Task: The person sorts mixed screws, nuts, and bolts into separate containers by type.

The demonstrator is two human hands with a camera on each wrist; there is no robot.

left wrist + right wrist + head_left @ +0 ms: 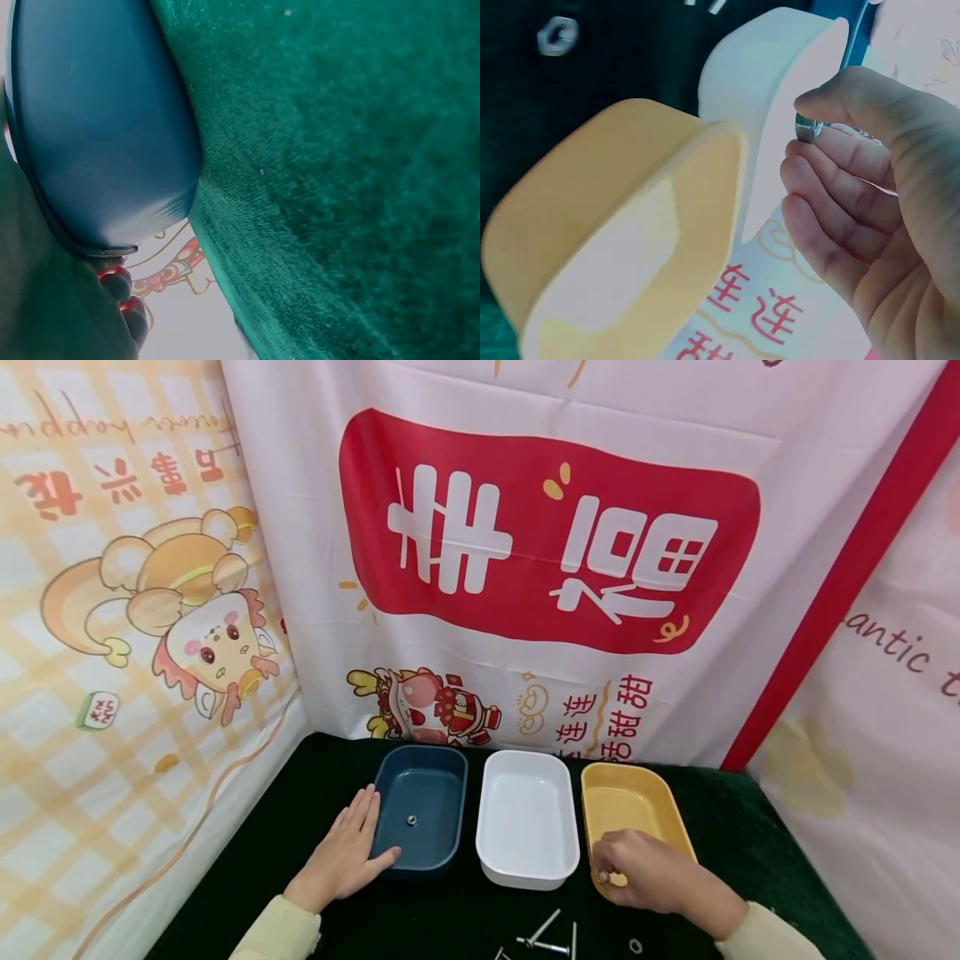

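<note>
Metal nut (807, 128) pinched over the yellow tray (630, 802)

It sits between the thumb and fingers of the right hand (645, 870), which grasp it at the near left corner of the yellow tray in the head view; the remaining fingers are bent. The left hand (348, 852) lies flat along the left side of the blue tray (431, 785), its fingers straight and released, touching the rim, with the thumb reaching over the near edge. Inside the blue tray rests a second nut (412, 820). Between the two coloured trays stands the white tray (528, 827), all three in a row on a counter covered with dark green cloth (420, 918). Nearer the person, several silver bolts (542, 928) lie loosely together, and a loose nut (636, 946) lies to the right of them. Behind hangs a white fabric backdrop (307, 485) with a large red panel (532, 514).
</note>
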